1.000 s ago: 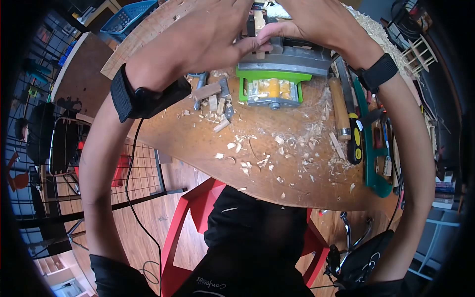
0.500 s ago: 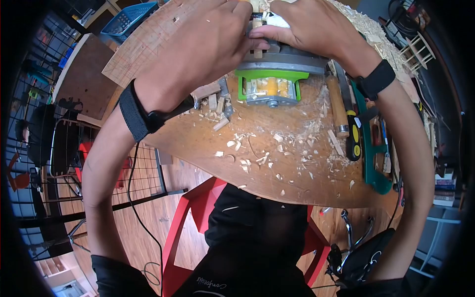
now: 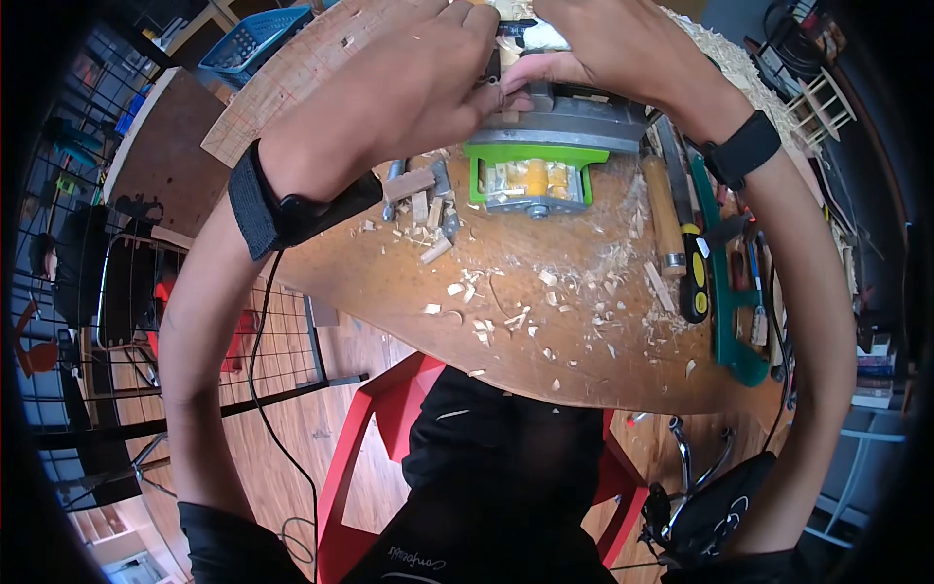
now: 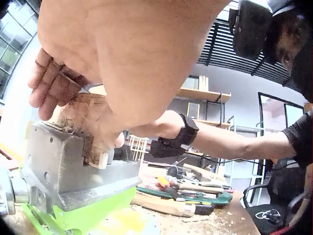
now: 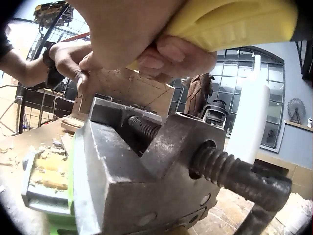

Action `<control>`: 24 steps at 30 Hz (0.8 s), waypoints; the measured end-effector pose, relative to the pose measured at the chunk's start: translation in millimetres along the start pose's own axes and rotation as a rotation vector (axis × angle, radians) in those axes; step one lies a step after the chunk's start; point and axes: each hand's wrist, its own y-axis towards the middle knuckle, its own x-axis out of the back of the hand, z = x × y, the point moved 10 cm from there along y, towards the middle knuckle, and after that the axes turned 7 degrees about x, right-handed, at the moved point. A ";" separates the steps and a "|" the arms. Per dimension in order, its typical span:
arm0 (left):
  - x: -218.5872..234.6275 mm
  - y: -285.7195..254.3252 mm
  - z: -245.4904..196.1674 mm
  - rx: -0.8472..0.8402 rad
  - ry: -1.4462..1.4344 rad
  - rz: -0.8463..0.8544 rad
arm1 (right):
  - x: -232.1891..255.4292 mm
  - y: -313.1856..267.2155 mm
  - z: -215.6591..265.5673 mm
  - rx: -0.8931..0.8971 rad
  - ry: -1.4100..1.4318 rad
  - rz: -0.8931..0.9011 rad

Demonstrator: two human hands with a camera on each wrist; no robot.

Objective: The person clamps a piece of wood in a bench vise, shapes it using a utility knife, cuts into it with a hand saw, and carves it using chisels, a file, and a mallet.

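Observation:
A grey metal vise with a green base stands on the table, and a piece of wood sits in its jaws. My left hand is over the vise's left side, its fingers bent around the wood in the left wrist view. From the right, my right hand grips a yellow handle above the vise; the tool's working end is hidden by the fingers. Both thumbs meet over the wood in the head view. The vise's threaded screw shows below the right hand.
Wood offcuts and shavings litter the table left of and in front of the vise. To the right lie a wooden-handled tool, a black-and-yellow handle and a green tool holder. A blue basket stands far left.
My left hand and wrist shift slightly, and the two thumbs move a little up and then back down over the wood. The vise and the table's contents stay put.

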 end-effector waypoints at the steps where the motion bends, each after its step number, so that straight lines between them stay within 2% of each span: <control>1: 3.3 -2.4 -3.6 -0.043 0.050 -0.073 | 0.6 -0.3 1.7 0.004 -0.006 0.005; 2: 6.9 -5.2 -7.9 -0.086 0.098 -0.145 | 0.2 -1.0 3.3 0.007 -0.010 0.011; 6: 11.2 -8.1 -13.0 -0.080 0.092 -0.141 | 3.6 -2.5 10.2 0.054 -0.017 -0.027; 12: 15.3 -9.3 -20.9 -0.073 0.087 -0.154 | 7.9 -3.9 14.0 0.007 -0.010 0.006; 14: 11.8 -6.5 -7.5 0.078 0.022 -0.106 | 6.1 -4.1 13.7 -0.013 0.024 0.043; 15: 11.0 -7.3 -7.4 0.077 0.021 -0.108 | 6.6 -5.4 15.5 -0.012 0.022 0.043; 17: 8.5 -10.7 -12.4 0.022 0.087 -0.125 | 9.5 -8.9 20.5 -0.004 0.079 -0.008; 21: 11.0 -11.4 -18.3 0.032 0.069 -0.112 | 21.8 -11.4 28.6 0.063 0.058 -0.123; 23: 37.6 -21.9 -44.7 -0.178 0.119 -0.356 | 6.6 -9.0 11.9 -0.058 0.030 0.024; 24: 34.8 -19.1 -39.4 -0.181 0.125 -0.359 | 7.5 -6.4 8.3 -0.057 0.027 0.017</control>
